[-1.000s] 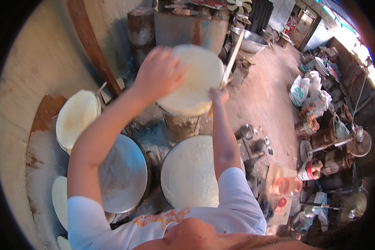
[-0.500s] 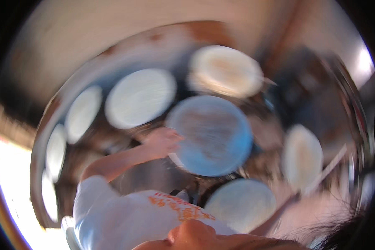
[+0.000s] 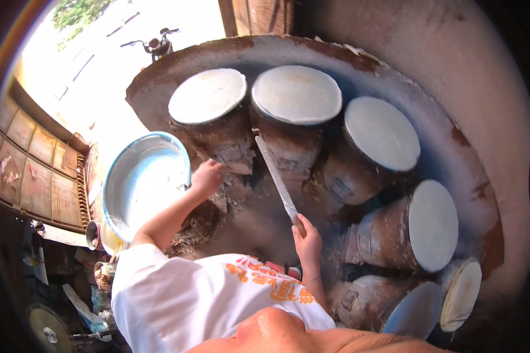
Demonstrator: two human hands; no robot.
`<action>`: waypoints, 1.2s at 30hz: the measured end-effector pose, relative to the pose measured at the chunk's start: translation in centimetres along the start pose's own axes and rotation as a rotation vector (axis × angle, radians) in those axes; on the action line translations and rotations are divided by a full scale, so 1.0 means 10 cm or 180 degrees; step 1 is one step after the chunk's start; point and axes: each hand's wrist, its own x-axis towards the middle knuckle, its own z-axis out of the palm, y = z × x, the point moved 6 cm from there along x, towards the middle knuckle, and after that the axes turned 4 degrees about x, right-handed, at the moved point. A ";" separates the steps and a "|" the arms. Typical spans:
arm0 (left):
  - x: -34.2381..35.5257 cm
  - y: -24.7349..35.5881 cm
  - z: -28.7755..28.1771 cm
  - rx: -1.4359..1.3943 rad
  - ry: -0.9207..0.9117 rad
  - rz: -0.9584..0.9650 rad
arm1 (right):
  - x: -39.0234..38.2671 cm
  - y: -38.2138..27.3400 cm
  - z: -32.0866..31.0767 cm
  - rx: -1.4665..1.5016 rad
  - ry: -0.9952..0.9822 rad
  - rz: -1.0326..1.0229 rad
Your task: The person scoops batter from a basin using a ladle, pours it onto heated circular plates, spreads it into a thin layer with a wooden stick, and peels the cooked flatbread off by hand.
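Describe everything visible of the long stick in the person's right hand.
The stick is long, narrow, straight and flat, like a thin slat. Its blade looks pale and mottled, perhaps wood coated with something whitish; the near end is browner, like a handle. It slants forward and to the left, its far end in view against the brown drums. The grip of the right hand closes around the near end. Whether the far tip touches anything cannot be told.

There are two bare hands, one long pale stick, one blue-rimmed round basin, four white-coated round griddles and one blue-grey round griddle.
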 end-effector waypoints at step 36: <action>3.54 -2.59 -1.56 -0.0716 0.2258 -0.0583 | 4.29 -0.33 1.65 0.1665 -0.0915 0.0901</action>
